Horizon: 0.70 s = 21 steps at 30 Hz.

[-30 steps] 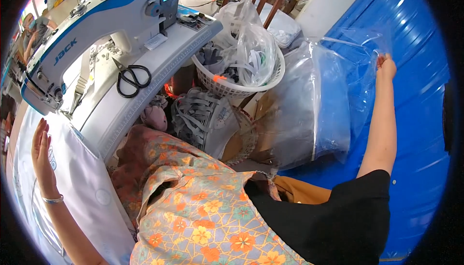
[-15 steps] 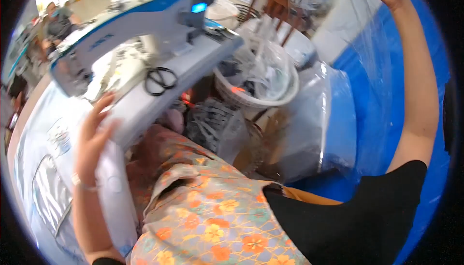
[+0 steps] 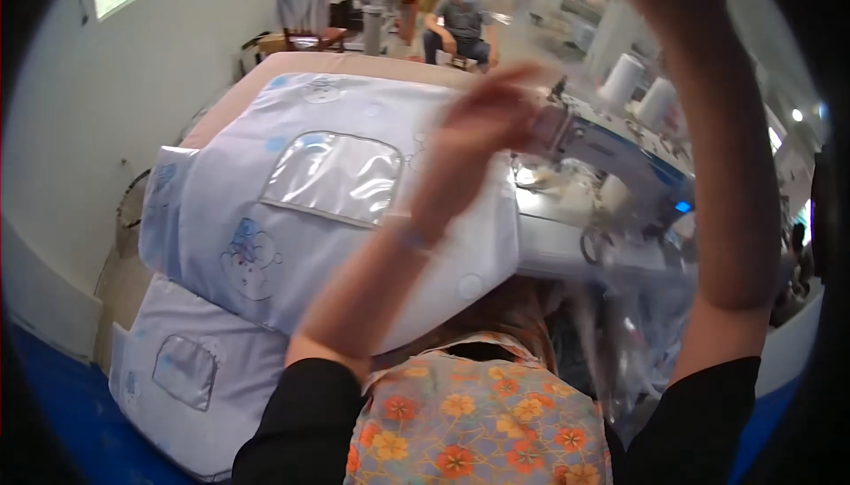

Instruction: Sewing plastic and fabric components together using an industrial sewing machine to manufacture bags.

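My left hand (image 3: 487,122) is raised in front of the sewing machine's head and smeared by motion, so its fingers do not show clearly. Beneath it lies a white fabric panel (image 3: 345,273) printed with pale blue cartoon figures. A clear plastic pocket (image 3: 336,175) with a grey border is set into that panel. My right forearm (image 3: 726,157) stretches up past the top edge, where the hand is cut off. Below that arm, blurred clear plastic film (image 3: 620,334) hangs beside my lap; what holds it is out of sight.
The white and blue sewing machine (image 3: 620,149) stands at right with thread cones (image 3: 622,78) behind. Black-handled scissors (image 3: 595,243) lie on its bed. A second printed panel (image 3: 248,370) hangs lower left. Farther off, a person (image 3: 460,20) sits near a chair (image 3: 305,25).
My view has swung left, from the basket and blue floor to the printed panels. My left hand has risen toward the machine's head, and my right hand has passed out of view.
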Tool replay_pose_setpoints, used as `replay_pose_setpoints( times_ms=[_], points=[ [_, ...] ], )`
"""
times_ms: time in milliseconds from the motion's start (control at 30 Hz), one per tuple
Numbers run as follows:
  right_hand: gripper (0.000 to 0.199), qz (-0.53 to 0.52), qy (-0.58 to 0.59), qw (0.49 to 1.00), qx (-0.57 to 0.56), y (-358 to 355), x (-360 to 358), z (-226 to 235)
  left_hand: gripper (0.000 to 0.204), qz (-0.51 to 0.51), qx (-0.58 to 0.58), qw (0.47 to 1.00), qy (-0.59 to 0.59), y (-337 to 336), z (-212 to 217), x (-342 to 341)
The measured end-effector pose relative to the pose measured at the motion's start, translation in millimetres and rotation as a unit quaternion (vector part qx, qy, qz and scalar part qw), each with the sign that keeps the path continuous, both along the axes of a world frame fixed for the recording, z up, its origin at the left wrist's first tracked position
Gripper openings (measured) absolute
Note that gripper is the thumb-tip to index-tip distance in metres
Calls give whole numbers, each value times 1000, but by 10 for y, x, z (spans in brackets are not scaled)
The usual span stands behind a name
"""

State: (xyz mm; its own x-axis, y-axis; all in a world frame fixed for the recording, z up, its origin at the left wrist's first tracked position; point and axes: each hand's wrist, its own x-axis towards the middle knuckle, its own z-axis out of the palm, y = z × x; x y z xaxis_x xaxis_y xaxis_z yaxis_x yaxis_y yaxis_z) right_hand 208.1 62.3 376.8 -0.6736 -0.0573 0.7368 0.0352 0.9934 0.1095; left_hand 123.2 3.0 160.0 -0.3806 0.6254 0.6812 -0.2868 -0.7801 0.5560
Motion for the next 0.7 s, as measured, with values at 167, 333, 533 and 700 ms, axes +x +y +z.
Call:
replay_pose_setpoints(
  times_ms=[167,333,533,700],
  points=[
    [54,193,-89,975,-67,-35,-341,-1992,26,355,-287,886,-85,-2162,-1221,-2631],
    [63,134,-426,879,-164,-72,105,-4070,25,383,-573,724,13,-3146,-2081,-3026],
    [71,49,-153,854,-495,541,-496,-3885,20,413,-522,746,1,-3004,-2243,-2493],
    [57,167,-205,561,-784,558,-1056,-3802,17,377,-531,757,-43,-2742,-2062,-2256]
  ],
)
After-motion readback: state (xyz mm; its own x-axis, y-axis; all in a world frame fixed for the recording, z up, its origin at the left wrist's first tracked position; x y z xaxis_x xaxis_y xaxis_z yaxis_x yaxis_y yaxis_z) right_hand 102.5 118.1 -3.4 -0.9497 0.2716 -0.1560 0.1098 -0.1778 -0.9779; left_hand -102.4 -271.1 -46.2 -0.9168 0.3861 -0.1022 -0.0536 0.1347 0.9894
